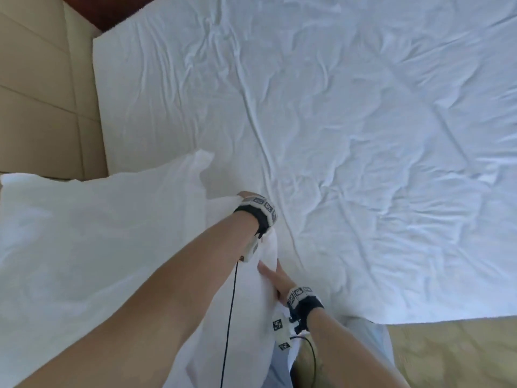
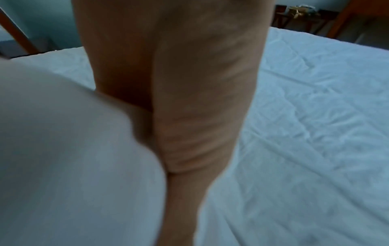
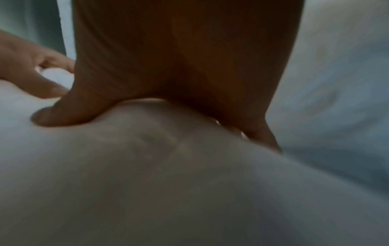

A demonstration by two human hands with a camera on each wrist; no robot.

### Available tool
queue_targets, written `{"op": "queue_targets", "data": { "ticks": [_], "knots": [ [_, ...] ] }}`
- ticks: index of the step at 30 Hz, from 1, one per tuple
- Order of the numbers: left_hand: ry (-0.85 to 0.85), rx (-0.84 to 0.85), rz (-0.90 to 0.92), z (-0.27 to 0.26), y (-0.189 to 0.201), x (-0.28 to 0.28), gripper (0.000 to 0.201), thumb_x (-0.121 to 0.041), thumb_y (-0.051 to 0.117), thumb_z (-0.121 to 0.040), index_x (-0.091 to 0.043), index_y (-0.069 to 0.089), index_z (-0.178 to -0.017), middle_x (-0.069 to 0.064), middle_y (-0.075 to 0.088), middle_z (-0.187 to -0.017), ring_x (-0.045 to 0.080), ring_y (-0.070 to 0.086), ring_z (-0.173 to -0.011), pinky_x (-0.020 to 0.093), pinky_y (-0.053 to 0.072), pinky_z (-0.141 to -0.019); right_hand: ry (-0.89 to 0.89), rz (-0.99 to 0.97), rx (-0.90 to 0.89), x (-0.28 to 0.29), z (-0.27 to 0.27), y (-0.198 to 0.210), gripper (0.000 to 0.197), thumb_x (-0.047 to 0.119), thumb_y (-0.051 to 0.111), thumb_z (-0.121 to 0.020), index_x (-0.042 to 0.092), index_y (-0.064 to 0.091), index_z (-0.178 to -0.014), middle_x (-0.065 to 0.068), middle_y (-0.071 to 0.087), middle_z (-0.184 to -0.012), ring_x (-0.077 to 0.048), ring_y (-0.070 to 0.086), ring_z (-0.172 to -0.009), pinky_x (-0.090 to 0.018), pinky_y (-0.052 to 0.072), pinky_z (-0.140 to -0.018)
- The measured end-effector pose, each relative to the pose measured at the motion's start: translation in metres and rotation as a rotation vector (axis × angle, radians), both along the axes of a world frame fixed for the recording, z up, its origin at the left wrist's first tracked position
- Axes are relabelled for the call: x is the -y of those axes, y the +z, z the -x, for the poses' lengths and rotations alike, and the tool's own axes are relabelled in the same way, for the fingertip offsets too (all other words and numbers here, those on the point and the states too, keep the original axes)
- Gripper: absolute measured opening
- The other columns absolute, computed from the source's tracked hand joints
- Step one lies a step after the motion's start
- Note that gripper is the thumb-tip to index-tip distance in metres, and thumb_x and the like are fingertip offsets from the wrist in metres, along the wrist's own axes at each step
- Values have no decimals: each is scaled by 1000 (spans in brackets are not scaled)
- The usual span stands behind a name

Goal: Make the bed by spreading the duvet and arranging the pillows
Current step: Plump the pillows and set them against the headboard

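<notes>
A large white pillow [image 1: 98,233] is held above the bed's near left corner. My left hand [image 1: 242,196] holds its far right edge, with the fingers hidden behind the fabric. In the left wrist view the hand [image 2: 189,124] lies against the pillow [image 2: 63,166]. My right hand [image 1: 272,275] grips the same edge closer to me. In the right wrist view its thumb [image 3: 52,116] digs into the pillow [image 3: 168,183] and its fingers [image 3: 267,138] wrap the other side. White rumpled bedding [image 1: 335,121] covers the bed.
A beige padded headboard [image 1: 36,93] runs along the left. Yellowish carpet [image 1: 447,354] shows at the bottom right, beside the bed's near edge. Dark wooden furniture [image 2: 305,16] stands beyond the far side of the bed.
</notes>
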State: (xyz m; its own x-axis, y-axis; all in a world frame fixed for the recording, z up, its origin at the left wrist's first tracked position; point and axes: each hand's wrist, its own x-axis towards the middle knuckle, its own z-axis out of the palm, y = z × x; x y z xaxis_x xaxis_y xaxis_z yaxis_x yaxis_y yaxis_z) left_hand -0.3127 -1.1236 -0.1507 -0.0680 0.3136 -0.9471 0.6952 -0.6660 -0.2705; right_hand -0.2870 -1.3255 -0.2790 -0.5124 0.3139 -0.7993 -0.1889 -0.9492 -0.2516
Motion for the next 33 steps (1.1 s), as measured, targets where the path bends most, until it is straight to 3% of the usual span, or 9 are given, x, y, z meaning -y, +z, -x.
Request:
{"op": "queue_targets", "data": {
  "ticks": [4,7,13,18,21,23,26,29,33],
  "knots": [
    [90,-25,-70,53,17,-2,25,-20,65,-90,-8,63,-112,13,65,-117,38,62,-112,58,47,-96,111,-72,36,-12,52,-25,128,75,85,-60,48,7,-158,-1,50,-153,-25,58,-128,-52,48,-109],
    [157,-37,-132,110,29,-9,40,-26,73,-81,-13,68,-118,9,70,-109,33,67,-94,52,54,-91,198,-143,29,-41,84,7,129,74,79,-68,47,-10,-158,-4,35,-161,-29,44,-141,-48,37,-117],
    [193,-65,-198,177,42,-29,36,-16,75,-73,-19,63,-107,1,68,-93,24,63,-86,38,48,-90,383,-307,34,-90,134,21,127,81,69,-70,36,-8,-161,-1,21,-168,-27,28,-151,-47,25,-123],
    [56,-89,-162,132,7,-26,34,-25,57,-95,-20,58,-128,4,62,-129,28,53,-125,54,28,-114,400,-283,140,-85,100,11,116,77,64,-79,29,0,-163,-3,28,-166,-28,33,-149,-42,29,-120],
    [-30,-57,-182,96,14,-24,44,-35,44,-102,-21,48,-144,5,46,-149,32,34,-143,59,10,-121,436,-242,206,-76,66,30,120,83,61,-74,30,1,-163,0,24,-167,-31,32,-149,-54,46,-105],
    [32,39,-270,74,38,-20,47,-37,45,-100,-23,46,-145,5,43,-151,32,32,-143,58,6,-122,426,-268,226,-71,44,54,108,77,60,-81,42,-5,-160,5,18,-168,-30,30,-150,-53,55,-87],
    [184,254,-472,65,92,5,59,-40,51,-97,-24,36,-152,5,35,-157,33,30,-144,56,6,-122,384,-355,202,-62,30,95,92,63,57,-93,54,-10,-155,9,10,-169,-33,30,-149,-59,51,-93],
    [414,441,-713,85,159,53,73,-46,48,-100,-28,13,-160,2,11,-168,32,14,-153,51,3,-124,434,-539,184,-59,46,139,102,81,61,-79,66,-13,-147,12,-7,-170,-32,10,-156,-65,44,-100],
    [750,285,-1041,158,229,158,109,-68,58,-85,-34,-15,-158,4,-15,-168,42,-4,-153,67,8,-119,578,-666,237,-55,80,174,117,93,64,-62,75,-27,-134,3,-26,-167,-34,-5,-156,-76,32,-108]
  ]
}}
